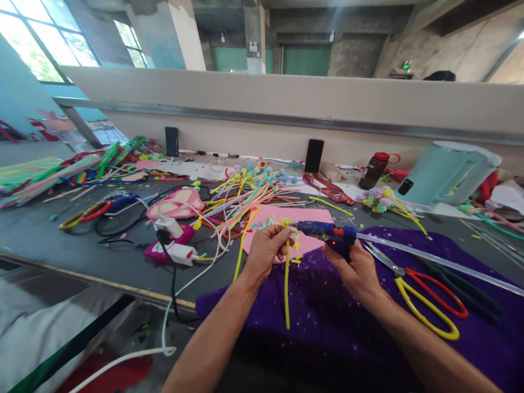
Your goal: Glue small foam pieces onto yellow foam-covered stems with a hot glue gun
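Note:
My left hand (268, 248) pinches a yellow pipe cleaner (287, 295) near its top, where a small yellow tuft sits; the stem hangs down over the purple cloth (315, 305). My right hand (355, 270) is wrapped round the handle of a blue hot glue gun (323, 230), a red light showing on it. The gun's nozzle points left and meets or nearly touches the yellow tuft. From its back end a long clear glue stick (442, 262) runs out to the right. Beneath both hands lies a pink sheet (319, 217) with small cut bits on it.
Scissors with red and yellow handles (426, 300) lie at right. A pile of pipe cleaners (245, 196) spreads behind the sheet. Power strips (180, 251) with cables sit at left. A kettle (446, 174), a brown bottle (374, 170) and a phone (314, 156) stand at the back.

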Available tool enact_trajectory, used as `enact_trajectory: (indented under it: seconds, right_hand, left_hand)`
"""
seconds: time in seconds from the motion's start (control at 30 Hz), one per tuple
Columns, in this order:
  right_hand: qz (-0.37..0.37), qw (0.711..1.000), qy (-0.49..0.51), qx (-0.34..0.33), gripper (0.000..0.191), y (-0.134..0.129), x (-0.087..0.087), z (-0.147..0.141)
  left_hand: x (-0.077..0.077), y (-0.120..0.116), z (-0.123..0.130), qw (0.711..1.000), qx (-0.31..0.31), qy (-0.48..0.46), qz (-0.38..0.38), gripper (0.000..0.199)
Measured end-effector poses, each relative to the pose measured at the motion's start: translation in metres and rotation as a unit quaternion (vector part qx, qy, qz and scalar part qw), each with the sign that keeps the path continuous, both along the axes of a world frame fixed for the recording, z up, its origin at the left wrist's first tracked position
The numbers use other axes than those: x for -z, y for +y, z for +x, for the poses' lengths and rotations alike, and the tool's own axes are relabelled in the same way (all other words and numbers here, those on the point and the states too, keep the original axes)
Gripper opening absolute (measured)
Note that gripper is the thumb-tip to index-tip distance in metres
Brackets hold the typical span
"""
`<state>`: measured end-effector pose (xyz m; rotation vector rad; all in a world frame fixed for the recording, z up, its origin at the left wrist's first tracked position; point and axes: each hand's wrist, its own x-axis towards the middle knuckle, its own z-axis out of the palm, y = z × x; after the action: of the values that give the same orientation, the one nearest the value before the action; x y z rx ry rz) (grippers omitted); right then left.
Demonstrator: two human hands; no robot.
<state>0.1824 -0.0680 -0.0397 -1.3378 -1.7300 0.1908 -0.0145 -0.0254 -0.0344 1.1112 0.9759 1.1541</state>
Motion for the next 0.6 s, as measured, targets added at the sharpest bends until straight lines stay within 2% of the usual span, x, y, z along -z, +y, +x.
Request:
enact_trajectory:
  seconds: [0.2, 0.6]
  right_hand:
    - [-0.036, 0.999, 0.003, 0.022, 0.034, -0.0034, -0.0062, -0.0003]
    - [-0.031, 0.999, 0.009, 0.017, 0.032, -0.0055, -0.0075, -0.0012]
  left_hand:
    - [0.0001, 0.0, -0.0001, 1.0, 0.002, 0.002, -0.006, 0.031]
    - [-0.0011, 0.0003, 0.0, 1.0, 0.004, -0.002, -0.004, 0.031]
